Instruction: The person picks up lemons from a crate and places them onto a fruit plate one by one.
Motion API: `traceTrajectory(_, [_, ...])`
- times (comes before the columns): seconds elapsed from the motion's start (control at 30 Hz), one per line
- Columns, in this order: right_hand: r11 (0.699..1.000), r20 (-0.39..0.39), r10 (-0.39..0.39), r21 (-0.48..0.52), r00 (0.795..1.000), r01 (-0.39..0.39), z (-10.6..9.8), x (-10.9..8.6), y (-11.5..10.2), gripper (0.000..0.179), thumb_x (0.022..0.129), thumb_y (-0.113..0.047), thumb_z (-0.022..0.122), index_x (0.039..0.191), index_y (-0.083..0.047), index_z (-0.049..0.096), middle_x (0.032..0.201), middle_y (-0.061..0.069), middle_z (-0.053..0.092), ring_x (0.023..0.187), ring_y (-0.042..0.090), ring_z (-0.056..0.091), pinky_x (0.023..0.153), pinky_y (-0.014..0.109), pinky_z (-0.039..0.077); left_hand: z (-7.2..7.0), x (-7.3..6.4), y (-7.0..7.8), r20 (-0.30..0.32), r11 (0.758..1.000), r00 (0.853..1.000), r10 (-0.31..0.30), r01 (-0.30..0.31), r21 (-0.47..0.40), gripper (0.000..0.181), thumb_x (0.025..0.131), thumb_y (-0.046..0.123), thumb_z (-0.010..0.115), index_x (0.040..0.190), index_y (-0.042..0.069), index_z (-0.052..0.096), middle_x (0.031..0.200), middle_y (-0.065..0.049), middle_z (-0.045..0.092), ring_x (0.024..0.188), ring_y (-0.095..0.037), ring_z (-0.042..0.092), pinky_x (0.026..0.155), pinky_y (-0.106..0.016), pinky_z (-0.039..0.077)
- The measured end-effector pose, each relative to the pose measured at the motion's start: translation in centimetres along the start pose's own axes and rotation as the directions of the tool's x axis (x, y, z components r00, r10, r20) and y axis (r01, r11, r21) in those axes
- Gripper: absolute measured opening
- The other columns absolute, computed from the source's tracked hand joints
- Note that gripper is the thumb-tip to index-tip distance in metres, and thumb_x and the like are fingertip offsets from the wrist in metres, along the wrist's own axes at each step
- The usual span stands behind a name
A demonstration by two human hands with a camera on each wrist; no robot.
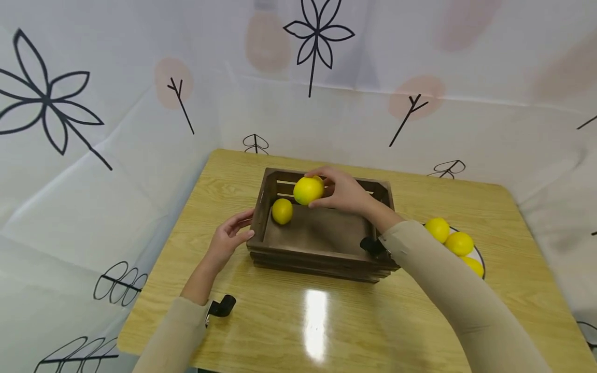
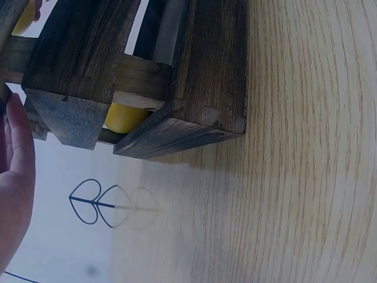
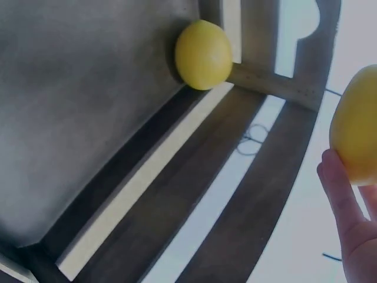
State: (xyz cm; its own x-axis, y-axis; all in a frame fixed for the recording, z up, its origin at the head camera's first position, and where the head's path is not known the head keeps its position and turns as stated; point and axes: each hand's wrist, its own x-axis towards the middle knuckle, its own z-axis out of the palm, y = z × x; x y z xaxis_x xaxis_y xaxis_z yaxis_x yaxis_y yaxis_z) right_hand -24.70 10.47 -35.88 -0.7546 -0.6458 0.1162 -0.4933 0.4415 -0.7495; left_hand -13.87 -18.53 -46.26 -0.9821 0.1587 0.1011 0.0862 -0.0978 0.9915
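Observation:
In the head view my right hand (image 1: 345,192) pinches a lemon (image 1: 308,190) between thumb and fingers, above the inside of a dark wooden crate (image 1: 322,259). Another lemon (image 1: 282,211) lies inside the crate by its left wall; the right wrist view shows this lemon (image 3: 204,55) in a corner against the slats. My left hand (image 1: 228,241) rests against the crate's left side, its fingers fairly straight. In the left wrist view only part of that hand (image 2: 15,177) shows, beside the slatted crate wall (image 2: 76,71).
Right of the crate, a plate (image 1: 478,254) with a dark rim holds several lemons (image 1: 459,243), partly hidden by my right sleeve (image 1: 448,290). The crate stands on a wood-grain table (image 1: 261,321). A white patterned cloth (image 1: 350,119) hangs behind and at the sides.

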Motion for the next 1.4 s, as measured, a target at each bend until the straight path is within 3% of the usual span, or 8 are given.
traceTrajectory(0.37, [0.998,-0.079,-0.009,0.06,0.997,0.014,-1.1,-1.8,-1.5,0.061,0.071,-0.012,0.081,0.126,-0.007,0.054,0.119,0.012,0.046,0.101,0.029,0.056,0.083,0.033,0.05,0.1,0.2,-0.3,0.005,1.0,1.0,-0.003,0.003,0.01,0.049,0.09,0.001,0.058,0.136,-0.005,0.042,0.136,-0.018,0.043,0.119,-0.018,0.045,0.092,-0.023,0.043])
traceTrajectory(0.83, [0.996,-0.183,-0.053,0.067,0.982,0.066,-1.8,-4.5,-2.6,0.062,0.071,-0.015,0.082,0.126,-0.01,0.054,0.122,0.007,0.047,0.104,0.025,0.054,0.086,0.029,0.048,0.2,0.0,-0.3,-0.001,1.0,1.0,-0.01,0.01,0.01,0.05,0.09,0.006,0.061,0.136,-0.003,0.043,0.133,-0.009,0.047,0.119,-0.016,0.046,0.091,-0.024,0.044])
traceTrajectory(1.07, [0.991,-0.259,-0.028,0.121,0.965,0.062,-2.0,-5.9,-2.8,0.061,0.07,-0.01,0.082,0.126,-0.009,0.055,0.121,0.006,0.048,0.102,0.022,0.056,0.087,0.032,0.049,0.2,0.1,-0.3,0.0,1.0,1.0,-0.01,0.01,0.008,0.049,0.091,0.002,0.058,0.136,-0.005,0.041,0.136,-0.018,0.042,0.119,-0.017,0.045,0.09,-0.022,0.044])
traceTrajectory(1.4, [0.987,-0.335,0.021,0.157,0.942,0.033,-3.0,-8.5,-3.0,0.062,0.072,-0.002,0.079,0.128,-0.008,0.052,0.123,0.005,0.047,0.102,0.019,0.055,0.085,0.022,0.047,0.3,0.1,-0.3,-0.014,1.0,1.0,-0.022,0.023,0.018,0.048,0.09,0.001,0.058,0.135,-0.005,0.042,0.136,-0.02,0.042,0.118,-0.017,0.046,0.089,-0.022,0.045])
